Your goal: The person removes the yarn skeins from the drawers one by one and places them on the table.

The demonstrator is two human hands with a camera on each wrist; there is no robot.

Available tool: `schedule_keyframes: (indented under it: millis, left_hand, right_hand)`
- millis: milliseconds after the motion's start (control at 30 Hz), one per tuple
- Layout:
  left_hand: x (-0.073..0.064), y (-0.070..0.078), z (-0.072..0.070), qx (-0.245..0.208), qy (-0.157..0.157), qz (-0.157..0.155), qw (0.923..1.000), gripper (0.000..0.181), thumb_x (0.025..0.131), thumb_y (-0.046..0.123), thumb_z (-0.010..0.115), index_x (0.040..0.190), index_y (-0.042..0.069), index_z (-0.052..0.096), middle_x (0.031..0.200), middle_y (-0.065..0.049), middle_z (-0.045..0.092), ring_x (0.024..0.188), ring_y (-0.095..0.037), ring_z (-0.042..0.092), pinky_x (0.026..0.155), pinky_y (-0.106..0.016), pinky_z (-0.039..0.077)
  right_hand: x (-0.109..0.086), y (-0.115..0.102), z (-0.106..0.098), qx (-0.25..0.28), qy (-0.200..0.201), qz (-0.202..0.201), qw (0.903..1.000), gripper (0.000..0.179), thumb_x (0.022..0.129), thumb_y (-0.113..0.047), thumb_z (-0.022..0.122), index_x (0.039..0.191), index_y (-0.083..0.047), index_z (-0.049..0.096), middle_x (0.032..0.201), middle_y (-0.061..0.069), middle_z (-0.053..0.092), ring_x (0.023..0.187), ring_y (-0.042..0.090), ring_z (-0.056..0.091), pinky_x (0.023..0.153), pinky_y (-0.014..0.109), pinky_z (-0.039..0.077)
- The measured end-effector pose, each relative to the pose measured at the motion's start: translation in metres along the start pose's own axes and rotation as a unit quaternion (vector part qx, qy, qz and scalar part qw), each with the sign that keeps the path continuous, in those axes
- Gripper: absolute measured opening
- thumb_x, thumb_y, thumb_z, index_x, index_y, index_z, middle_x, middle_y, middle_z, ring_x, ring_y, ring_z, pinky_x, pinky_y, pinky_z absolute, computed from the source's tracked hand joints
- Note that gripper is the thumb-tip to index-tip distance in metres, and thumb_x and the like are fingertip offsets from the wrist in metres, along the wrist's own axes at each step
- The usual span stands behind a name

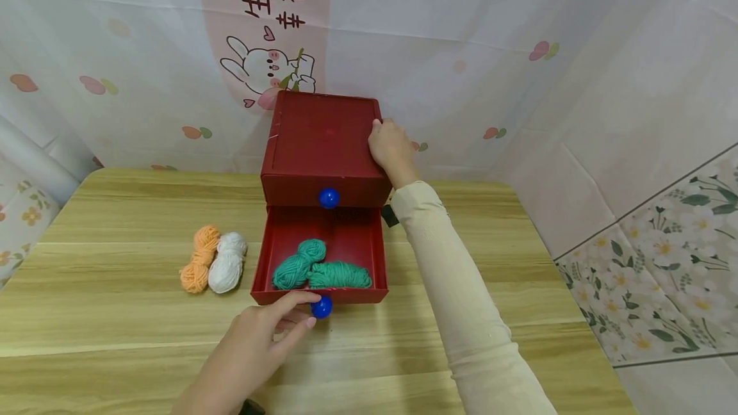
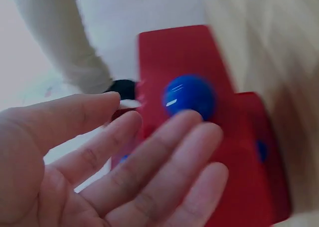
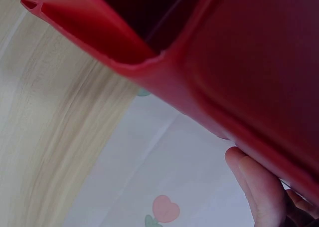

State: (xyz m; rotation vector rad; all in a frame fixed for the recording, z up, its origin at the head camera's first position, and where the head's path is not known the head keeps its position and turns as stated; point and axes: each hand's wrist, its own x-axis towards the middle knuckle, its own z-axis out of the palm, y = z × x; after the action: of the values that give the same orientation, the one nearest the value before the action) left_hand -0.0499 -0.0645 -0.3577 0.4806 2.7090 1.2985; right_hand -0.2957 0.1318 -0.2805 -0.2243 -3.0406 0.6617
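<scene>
A red two-drawer cabinet (image 1: 325, 133) stands against the curtain, its lower drawer (image 1: 262, 274) pulled out. Inside the drawer lie two green yarn skeins: a twisted one (image 1: 292, 271) at the left and a longer one (image 1: 340, 275) beside it. My left hand (image 1: 259, 338) is at the drawer's blue ball knob (image 1: 323, 307), index fingertip right at its left side. In the left wrist view the fingers are loosely extended, with the blue knob (image 2: 189, 95) just past the fingertips. My right hand (image 1: 394, 149) grips the cabinet's upper right edge.
Orange yarn (image 1: 200, 260) and white yarn (image 1: 228, 262) lie on the wooden table (image 1: 115, 319) left of the drawer. The shut upper drawer has its own blue knob (image 1: 328, 198). A small black object (image 1: 390, 216) sits right of the cabinet. A patterned curtain (image 1: 450, 82) hangs behind.
</scene>
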Motion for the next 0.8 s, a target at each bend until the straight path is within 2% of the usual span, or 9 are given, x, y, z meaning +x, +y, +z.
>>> schedule_keyframes:
  millis: [67,133,233,300,467,600,800]
  left_hand:
    - [0.003,0.004,-0.008,-0.004,0.017,0.019,0.9997,0.019,0.089,0.023,0.063,0.108,0.025,0.063,0.086,0.013,0.069,0.075,0.001,0.062,0.067,-0.018,0.052]
    - [0.007,0.008,-0.014,-0.004,0.047,0.04,0.9981,0.018,0.087,0.018,0.065,0.104,0.023,0.065,0.082,0.012,0.068,0.072,0.002,0.06,0.064,-0.017,0.051]
    - [0.015,0.011,-0.022,0.012,0.085,0.057,0.9947,0.017,0.085,0.012,0.067,0.101,0.019,0.065,0.08,0.01,0.067,0.071,0.001,0.06,0.063,-0.018,0.052]
    - [0.021,0.01,-0.025,0.032,0.099,0.06,0.9927,0.017,0.084,0.01,0.067,0.1,0.017,0.065,0.081,0.008,0.068,0.072,-0.002,0.06,0.064,-0.02,0.051]
    - [0.037,0.009,-0.029,0.09,0.094,0.037,0.9908,0.021,0.085,0.011,0.066,0.106,0.012,0.064,0.091,-0.001,0.069,0.076,-0.013,0.06,0.062,-0.026,0.049]
    - [0.047,0.008,-0.029,0.117,0.071,0.021,0.9904,0.027,0.086,0.013,0.065,0.112,0.006,0.062,0.101,-0.01,0.067,0.088,-0.024,0.064,0.069,-0.036,0.054]
    - [0.061,0.004,-0.027,0.152,0.027,0.019,0.9878,0.032,0.087,0.012,0.064,0.116,0.0,0.059,0.107,-0.017,0.065,0.093,-0.03,0.063,0.076,-0.042,0.054]
  right_hand:
    - [0.0,0.0,-0.001,0.002,0.0,-0.001,1.0,0.05,0.103,-0.035,0.02,0.134,-0.004,0.043,0.13,0.017,0.053,0.118,0.035,0.052,0.097,0.059,0.034]
    - [0.0,0.0,-0.001,0.002,-0.001,-0.002,1.0,0.05,0.103,-0.035,0.02,0.135,-0.004,0.043,0.131,0.017,0.052,0.118,0.036,0.052,0.098,0.059,0.034]
    - [-0.001,0.0,-0.001,0.006,0.0,-0.004,1.0,0.05,0.103,-0.035,0.021,0.135,-0.004,0.043,0.131,0.017,0.052,0.118,0.035,0.051,0.098,0.059,0.033]
    - [-0.001,0.0,-0.001,0.007,-0.001,-0.005,1.0,0.05,0.103,-0.035,0.021,0.135,-0.004,0.043,0.131,0.017,0.052,0.119,0.035,0.051,0.098,0.058,0.034]
    - [-0.001,0.0,0.0,0.007,0.001,-0.006,1.0,0.05,0.103,-0.035,0.02,0.134,-0.004,0.043,0.131,0.017,0.052,0.119,0.035,0.051,0.099,0.059,0.033]
    - [-0.001,-0.001,-0.001,0.003,0.002,-0.007,1.0,0.05,0.102,-0.035,0.02,0.134,-0.003,0.044,0.131,0.017,0.052,0.12,0.035,0.05,0.099,0.06,0.032]
    - [0.0,-0.001,0.0,0.003,0.004,-0.004,1.0,0.05,0.102,-0.035,0.021,0.133,-0.003,0.044,0.131,0.017,0.052,0.12,0.035,0.05,0.099,0.06,0.033]
